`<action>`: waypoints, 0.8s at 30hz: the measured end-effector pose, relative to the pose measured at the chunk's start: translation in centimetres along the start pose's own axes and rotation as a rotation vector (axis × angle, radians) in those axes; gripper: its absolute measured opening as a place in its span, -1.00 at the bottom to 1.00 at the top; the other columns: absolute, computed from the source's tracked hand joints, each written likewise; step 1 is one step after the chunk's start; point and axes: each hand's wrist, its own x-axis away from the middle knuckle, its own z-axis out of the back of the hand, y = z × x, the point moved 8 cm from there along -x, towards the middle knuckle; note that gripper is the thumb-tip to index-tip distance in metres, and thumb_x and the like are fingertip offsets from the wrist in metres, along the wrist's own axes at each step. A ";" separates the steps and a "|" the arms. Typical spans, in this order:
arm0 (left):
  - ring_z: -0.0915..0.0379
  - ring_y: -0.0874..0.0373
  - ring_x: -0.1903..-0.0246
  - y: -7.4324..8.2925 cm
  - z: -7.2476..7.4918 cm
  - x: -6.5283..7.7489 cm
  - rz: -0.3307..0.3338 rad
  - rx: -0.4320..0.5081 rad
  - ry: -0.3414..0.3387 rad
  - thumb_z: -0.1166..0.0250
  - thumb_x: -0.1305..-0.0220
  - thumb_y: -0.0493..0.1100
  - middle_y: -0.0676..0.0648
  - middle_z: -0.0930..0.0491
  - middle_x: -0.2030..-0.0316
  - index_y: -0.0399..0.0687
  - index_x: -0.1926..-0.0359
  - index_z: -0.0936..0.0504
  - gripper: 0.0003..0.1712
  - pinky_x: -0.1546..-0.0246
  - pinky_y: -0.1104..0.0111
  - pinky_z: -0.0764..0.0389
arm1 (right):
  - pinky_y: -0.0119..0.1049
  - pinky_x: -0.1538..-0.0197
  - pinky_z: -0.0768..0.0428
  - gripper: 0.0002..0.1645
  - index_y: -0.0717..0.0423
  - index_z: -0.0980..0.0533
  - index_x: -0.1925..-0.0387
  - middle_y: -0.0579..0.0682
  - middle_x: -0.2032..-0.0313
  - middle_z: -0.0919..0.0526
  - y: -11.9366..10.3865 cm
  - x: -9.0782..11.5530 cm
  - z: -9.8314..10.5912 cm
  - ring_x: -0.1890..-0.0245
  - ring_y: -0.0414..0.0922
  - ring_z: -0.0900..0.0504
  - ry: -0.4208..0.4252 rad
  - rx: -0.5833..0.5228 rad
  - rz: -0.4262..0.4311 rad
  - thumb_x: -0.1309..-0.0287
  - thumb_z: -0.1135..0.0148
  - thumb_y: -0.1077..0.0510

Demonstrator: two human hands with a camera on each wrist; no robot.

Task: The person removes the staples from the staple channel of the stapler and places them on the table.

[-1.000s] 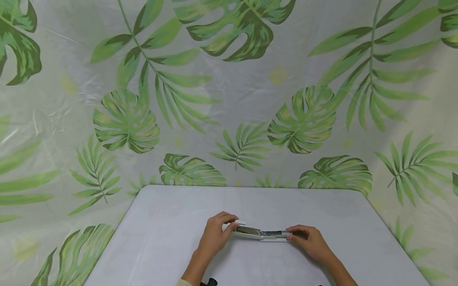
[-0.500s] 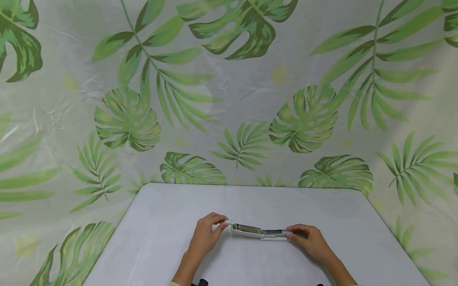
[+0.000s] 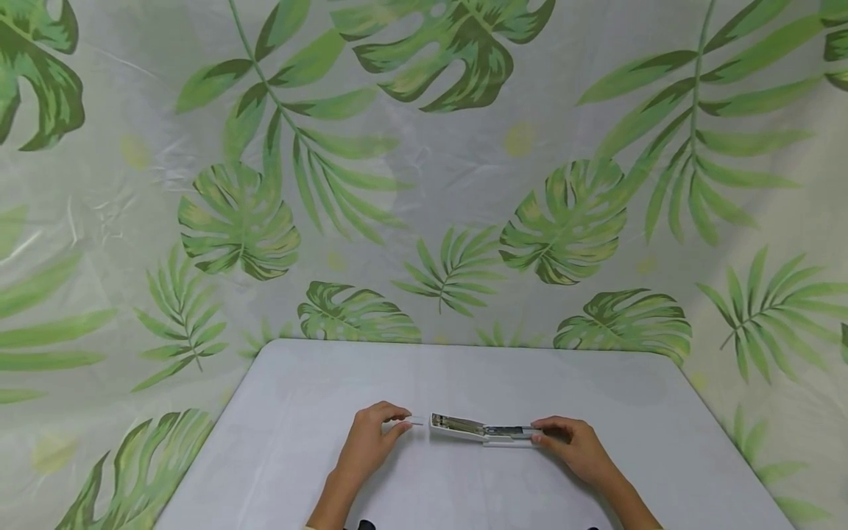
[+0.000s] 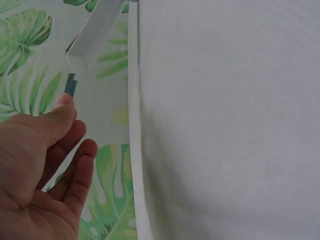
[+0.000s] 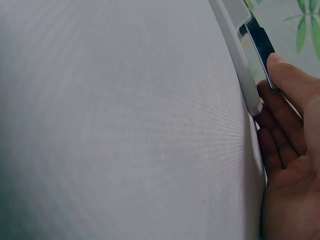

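A white stapler (image 3: 460,428) lies folded wide open on the table, its cover tilted up to the left and its metal inside showing. My right hand (image 3: 575,444) pinches the stapler's right end; in the right wrist view, thumb and fingers hold its dark metal rail (image 5: 262,42) above the white base (image 5: 241,65). Left of the stapler, my left hand (image 3: 372,437) pinches a short, thin strip of staples (image 4: 71,85) between thumb and fingertip. The strip is apart from the stapler's raised cover (image 4: 94,30).
The white-covered table (image 3: 344,375) has its far edge against a hanging cloth (image 3: 457,184) printed with green leaves. Part of a dark object (image 3: 366,525) shows at the bottom edge by the left forearm.
My left hand has drawn away leftward from the stapler's raised cover, with the staple strip in its fingers. My right hand has kept its hold on the stapler's right end.
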 end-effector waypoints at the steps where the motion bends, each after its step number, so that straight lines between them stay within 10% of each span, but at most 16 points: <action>1: -0.69 0.25 0.19 -0.1 -0.1 0.0 0.005 -0.002 -0.010 -0.51 -0.21 -0.09 0.15 -0.77 0.24 0.06 0.14 -0.82 -0.81 0.12 0.26 -0.72 | -0.39 -0.06 -0.60 -0.74 -0.24 -0.75 0.10 -0.20 0.08 -0.79 0.0 0.0 0.0 0.05 -0.38 -0.65 -0.001 -0.002 -0.004 -0.19 -0.48 -0.14; 24: -0.67 0.07 0.04 -3.0 -1.3 0.6 0.070 -0.018 -0.148 -0.55 -0.15 -0.07 0.17 -0.77 0.17 0.14 0.22 -0.84 -0.85 -0.09 0.04 -0.63 | -0.36 -0.10 -0.60 -0.74 -0.25 -0.75 0.11 -0.23 0.08 -0.79 -0.1 0.0 0.0 0.00 -0.33 -0.66 -0.014 -0.003 -0.024 -0.20 -0.47 -0.17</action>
